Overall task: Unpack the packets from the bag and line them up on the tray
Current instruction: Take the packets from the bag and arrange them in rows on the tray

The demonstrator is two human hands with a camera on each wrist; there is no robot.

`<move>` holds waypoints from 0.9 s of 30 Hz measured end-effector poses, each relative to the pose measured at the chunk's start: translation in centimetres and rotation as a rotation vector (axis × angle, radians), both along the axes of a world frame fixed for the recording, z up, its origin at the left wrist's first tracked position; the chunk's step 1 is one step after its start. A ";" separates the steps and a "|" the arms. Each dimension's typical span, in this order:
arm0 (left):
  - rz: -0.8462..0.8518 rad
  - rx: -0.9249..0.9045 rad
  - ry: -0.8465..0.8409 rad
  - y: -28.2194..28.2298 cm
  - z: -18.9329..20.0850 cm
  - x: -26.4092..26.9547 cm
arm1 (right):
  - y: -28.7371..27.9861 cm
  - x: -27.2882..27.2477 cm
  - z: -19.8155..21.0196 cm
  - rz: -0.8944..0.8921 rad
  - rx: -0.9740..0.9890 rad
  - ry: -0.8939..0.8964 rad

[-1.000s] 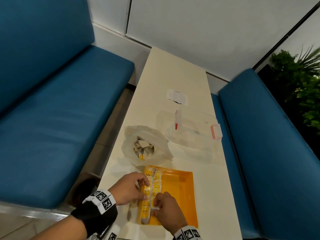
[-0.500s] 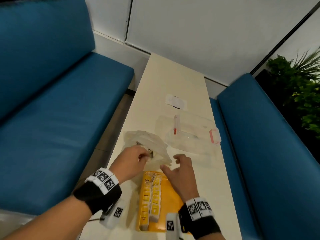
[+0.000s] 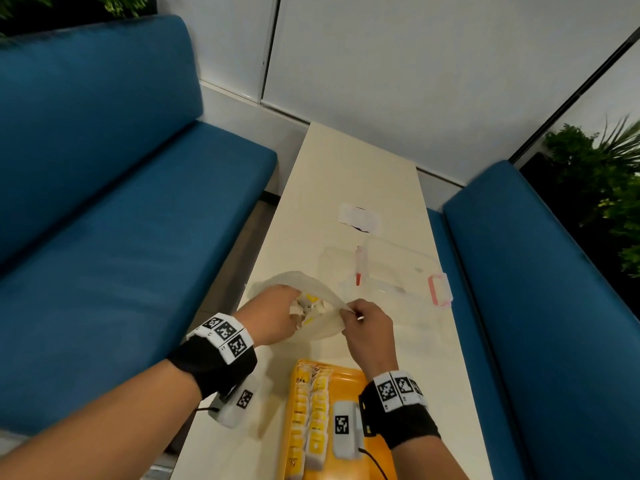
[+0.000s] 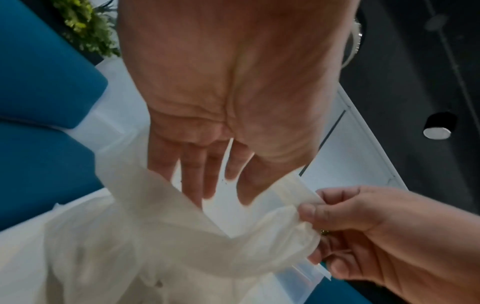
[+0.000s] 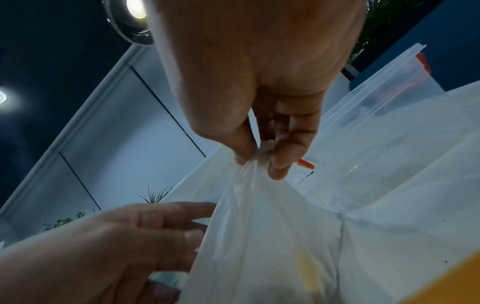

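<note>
Head view first: we see the bag (image 3: 320, 327) on the table (image 3: 349, 181) just beyond the tray (image 3: 349, 375), where packets (image 3: 313, 420) lie in two rows. Our right hand (image 3: 369, 323) pinches the bag's rim; our left hand (image 3: 273, 315) reaches inside. Left wrist view: the fingers (image 4: 193, 181) are straight and relaxed, holding nothing. Right wrist view: thumb and fingers (image 5: 283, 156) clench the bunched plastic.

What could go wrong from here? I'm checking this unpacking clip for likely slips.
The right hand only pinches the thin bag rim; it may slip or tear.
The left hand reaching in could drag out several loose packets at once, spilling them beside the tray.
</note>
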State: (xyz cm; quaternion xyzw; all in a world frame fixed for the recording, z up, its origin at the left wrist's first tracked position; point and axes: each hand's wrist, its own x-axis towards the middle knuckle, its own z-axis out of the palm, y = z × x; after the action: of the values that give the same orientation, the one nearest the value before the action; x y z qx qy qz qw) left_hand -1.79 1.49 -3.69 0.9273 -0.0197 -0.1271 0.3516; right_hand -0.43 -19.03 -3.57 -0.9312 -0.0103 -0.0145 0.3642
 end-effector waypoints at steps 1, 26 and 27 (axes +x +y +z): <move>-0.011 -0.028 0.001 -0.3 -0.1 0.4 | -0.1 0.0 -0.3 0.006 -0.007 0.004; -0.406 0.631 0.143 -4.1 -1.2 6.7 | -0.6 0.2 0.6 0.166 -0.120 0.125; -0.384 0.625 0.138 -4.0 -1.6 6.7 | -0.6 0.1 0.6 0.168 -0.128 0.125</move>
State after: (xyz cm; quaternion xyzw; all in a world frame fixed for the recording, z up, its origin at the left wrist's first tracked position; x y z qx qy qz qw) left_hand 4.93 -2.55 -5.33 0.9585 -0.1296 -0.2529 0.0219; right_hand -0.34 -19.68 -2.96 -0.9474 -0.0666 0.0748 0.3040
